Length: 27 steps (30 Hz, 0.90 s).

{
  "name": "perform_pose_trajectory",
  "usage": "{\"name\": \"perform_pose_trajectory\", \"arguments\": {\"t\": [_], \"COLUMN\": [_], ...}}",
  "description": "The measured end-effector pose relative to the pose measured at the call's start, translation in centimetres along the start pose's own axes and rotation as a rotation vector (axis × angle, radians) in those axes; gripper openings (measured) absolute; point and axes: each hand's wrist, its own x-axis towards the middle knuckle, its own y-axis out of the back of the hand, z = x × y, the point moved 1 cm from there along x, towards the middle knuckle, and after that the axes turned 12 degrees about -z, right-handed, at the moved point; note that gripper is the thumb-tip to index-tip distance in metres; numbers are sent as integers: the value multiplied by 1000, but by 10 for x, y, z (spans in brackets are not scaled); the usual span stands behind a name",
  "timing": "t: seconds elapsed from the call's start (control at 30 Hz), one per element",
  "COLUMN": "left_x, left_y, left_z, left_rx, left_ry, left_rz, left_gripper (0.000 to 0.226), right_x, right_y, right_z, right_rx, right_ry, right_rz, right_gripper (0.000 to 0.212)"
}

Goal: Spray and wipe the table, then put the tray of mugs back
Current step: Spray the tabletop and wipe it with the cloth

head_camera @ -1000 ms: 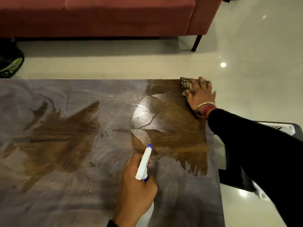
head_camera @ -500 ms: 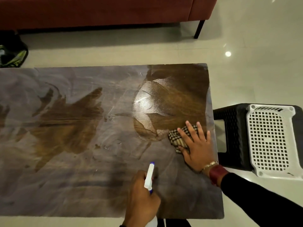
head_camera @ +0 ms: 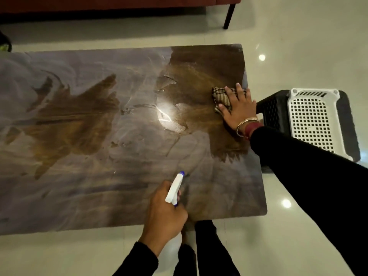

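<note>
A pale glossy tiled floor [head_camera: 298,36] surrounds the low table [head_camera: 99,196], whose brown top is hazy grey over most of its width and clear dark brown toward its right end. Beyond the table's far edge runs a red sofa [head_camera: 119,3], cut off by the frame. Just right of the table stands a black stool with a white perforated top [head_camera: 312,120], nothing on it; no tray or mugs show. The right hand [head_camera: 238,108] lies flat, fingers spread, pressing a checked cloth [head_camera: 220,97] on the table's right end. At the table's near edge, the left hand [head_camera: 165,218] is wrapped around a white spray bottle [head_camera: 174,189], its body mostly hidden.
</note>
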Motion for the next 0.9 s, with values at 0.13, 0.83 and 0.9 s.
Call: {"name": "perform_pose_trajectory", "arguments": {"t": [0.13, 0.83, 0.9], "left_x": [-16, -14, -12], "left_y": [-10, -35, -37], "left_z": [-7, 13, 16], "left_rx": [-39, -22, -33], "left_ry": [9, -185, -203], "left_rz": [-82, 84, 97], "left_gripper": [30, 28, 35], "right_x": [-104, -21, -45], "right_y": [-55, -10, -19], "right_z": [18, 26, 25], "right_rx": [21, 66, -3], "right_ry": [74, -80, -50], "right_rz": [38, 57, 62], "right_gripper": [72, 70, 70]}}
